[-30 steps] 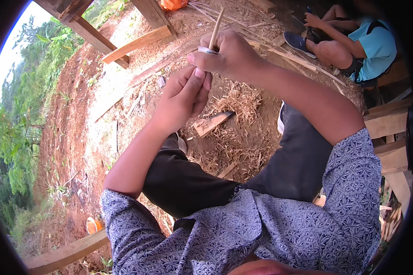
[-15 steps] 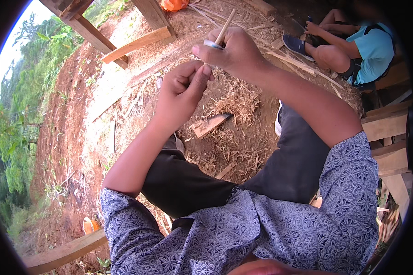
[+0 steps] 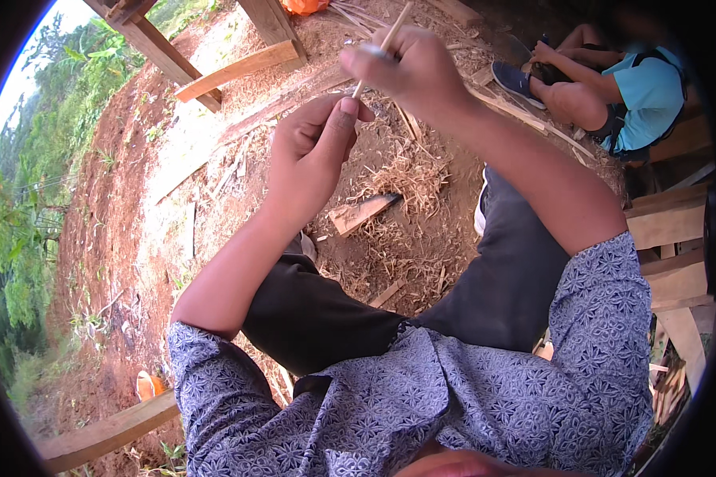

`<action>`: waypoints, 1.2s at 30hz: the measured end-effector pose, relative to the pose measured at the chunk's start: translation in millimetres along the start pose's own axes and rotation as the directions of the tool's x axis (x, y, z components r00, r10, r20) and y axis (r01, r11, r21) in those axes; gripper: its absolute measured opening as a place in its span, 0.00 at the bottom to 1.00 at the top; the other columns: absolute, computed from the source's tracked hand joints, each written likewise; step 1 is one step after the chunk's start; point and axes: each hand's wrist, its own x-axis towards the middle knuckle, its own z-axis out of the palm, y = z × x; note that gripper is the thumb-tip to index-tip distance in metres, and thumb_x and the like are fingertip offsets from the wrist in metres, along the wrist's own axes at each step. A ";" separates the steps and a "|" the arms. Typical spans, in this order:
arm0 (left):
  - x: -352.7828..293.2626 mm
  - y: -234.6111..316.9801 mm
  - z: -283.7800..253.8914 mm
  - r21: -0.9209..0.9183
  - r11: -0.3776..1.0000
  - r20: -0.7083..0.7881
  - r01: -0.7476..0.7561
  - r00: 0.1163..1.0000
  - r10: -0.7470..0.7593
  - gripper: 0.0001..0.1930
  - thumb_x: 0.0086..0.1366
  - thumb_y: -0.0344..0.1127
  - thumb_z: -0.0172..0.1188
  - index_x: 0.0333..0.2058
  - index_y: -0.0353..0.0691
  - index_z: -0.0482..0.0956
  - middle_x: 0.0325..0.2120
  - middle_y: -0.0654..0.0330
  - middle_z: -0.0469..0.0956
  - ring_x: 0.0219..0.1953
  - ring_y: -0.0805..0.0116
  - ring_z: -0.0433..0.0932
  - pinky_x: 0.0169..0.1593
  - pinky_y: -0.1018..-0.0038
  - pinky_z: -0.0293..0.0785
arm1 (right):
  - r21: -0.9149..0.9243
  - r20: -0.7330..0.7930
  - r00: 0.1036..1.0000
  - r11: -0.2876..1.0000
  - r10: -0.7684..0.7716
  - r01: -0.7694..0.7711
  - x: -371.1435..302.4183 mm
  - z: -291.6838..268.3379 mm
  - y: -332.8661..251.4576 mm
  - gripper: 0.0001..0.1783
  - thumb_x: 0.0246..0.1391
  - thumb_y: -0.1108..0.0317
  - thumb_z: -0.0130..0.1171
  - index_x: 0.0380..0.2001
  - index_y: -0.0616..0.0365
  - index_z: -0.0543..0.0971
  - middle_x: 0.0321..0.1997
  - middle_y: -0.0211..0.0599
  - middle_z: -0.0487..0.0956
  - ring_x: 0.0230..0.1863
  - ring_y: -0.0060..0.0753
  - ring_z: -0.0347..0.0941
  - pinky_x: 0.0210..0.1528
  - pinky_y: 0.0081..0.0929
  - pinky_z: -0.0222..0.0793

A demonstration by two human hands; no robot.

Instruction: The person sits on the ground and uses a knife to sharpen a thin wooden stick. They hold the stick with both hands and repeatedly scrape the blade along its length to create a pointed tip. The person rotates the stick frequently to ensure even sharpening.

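The slender pale stick you have in your hands slants in the air beyond the wood block on the ground, which serves as the landmark here. Your left hand, seen just beyond the block and to its left, is closed in a pinch, with the thumb pressing the stick's near end against the curled fingers. Your right hand, farther beyond the block and to its right, is curled narrow around a small flat thing lying against the stick, too blurred to name; the stick's far end stands out past that hand. The block has one dark, pointed end, and a heap of wood shavings lies just beyond and to the right of it. Nearer you than the block, a short strip of wood lies on the ground between your legs, which are in black trousers. Well beyond the block and to its right, a person in a light blue shirt sits near some long strips of wood. Well to the right of the block are stacked boards. Beyond it to the left stands a wooden frame, and far to its left is greenery.
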 end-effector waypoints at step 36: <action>1.1 -0.9 -1.2 0.057 0.985 -0.078 -0.162 0.983 0.166 0.05 0.74 0.29 0.61 0.41 0.33 0.79 0.28 0.62 0.83 0.32 0.79 0.82 0.35 0.83 0.73 | -0.024 0.029 0.999 0.999 -0.026 0.027 -5.6 4.3 -15.0 0.24 0.60 0.55 0.67 0.16 0.53 0.71 0.17 0.21 0.70 0.20 0.12 0.62 0.22 0.19 0.56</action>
